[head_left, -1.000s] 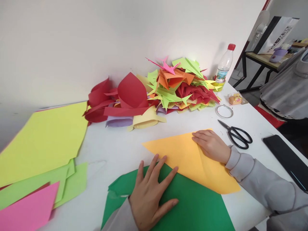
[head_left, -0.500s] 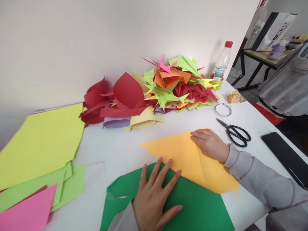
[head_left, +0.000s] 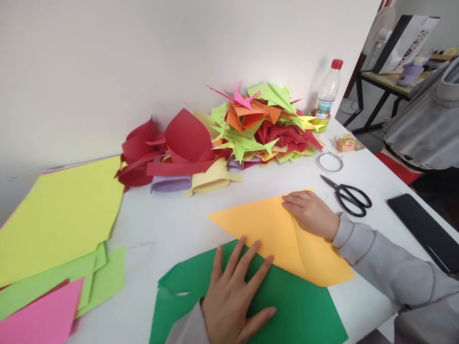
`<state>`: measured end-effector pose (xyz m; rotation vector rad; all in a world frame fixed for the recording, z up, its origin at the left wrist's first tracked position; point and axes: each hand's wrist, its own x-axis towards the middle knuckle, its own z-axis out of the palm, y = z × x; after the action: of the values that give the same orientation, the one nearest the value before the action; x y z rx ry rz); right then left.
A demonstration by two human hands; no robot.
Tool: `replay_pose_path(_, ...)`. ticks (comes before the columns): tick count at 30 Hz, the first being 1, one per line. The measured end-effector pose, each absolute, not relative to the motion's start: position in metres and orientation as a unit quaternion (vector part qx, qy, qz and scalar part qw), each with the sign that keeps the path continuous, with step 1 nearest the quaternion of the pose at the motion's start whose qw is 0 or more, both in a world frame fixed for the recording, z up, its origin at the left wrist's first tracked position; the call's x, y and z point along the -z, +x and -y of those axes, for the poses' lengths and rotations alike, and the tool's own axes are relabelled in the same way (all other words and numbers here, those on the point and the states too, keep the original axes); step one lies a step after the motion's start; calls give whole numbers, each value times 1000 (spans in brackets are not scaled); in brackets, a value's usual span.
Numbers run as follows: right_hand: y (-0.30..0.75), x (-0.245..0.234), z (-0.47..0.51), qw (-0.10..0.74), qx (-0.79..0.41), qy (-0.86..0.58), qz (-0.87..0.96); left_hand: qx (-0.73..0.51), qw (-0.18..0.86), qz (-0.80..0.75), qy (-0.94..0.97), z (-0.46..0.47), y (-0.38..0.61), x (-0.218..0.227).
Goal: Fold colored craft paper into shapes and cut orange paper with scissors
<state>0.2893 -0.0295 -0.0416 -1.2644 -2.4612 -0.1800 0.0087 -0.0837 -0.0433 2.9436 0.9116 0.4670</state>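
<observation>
An orange sheet of paper (head_left: 258,217), folded into a triangle-like shape, lies partly over a green sheet of paper (head_left: 301,306) on the table. My left hand (head_left: 236,291) rests on the green sheet with its fingers spread, the fingertips reaching the near edge of the orange one. Flat on the upper part of the orange paper is my right hand (head_left: 311,215), fingers stretched out and close together; its thumb is hidden. A pair of black-handled scissors (head_left: 349,197) lies just beyond my right hand.
Folded paper pieces (head_left: 251,129) are heaped against the wall. Yellow sheets (head_left: 68,215), green sheets and a pink sheet (head_left: 46,310) lie at the left. Toward the right are a bottle (head_left: 328,93), a tape roll (head_left: 330,162), a wrapped snack (head_left: 346,143) and a black phone (head_left: 425,234).
My left hand has slid slightly to the right over the green sheet. My right hand stays in place on the orange paper. The whole view has shifted a little.
</observation>
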Motion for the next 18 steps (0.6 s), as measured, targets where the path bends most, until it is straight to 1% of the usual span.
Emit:
replay_pose_path(8,289,45,28,183,57,-453,871,-152,26,-286,946,88,15,44)
replay_pose_path(13,288,48,27,175,61,-455,871,-178,29,-279,943,89,19,45)
replay_pose_path(18,288,49,26,179,71,-453,870,-161,13,-262,952,90,25,43)
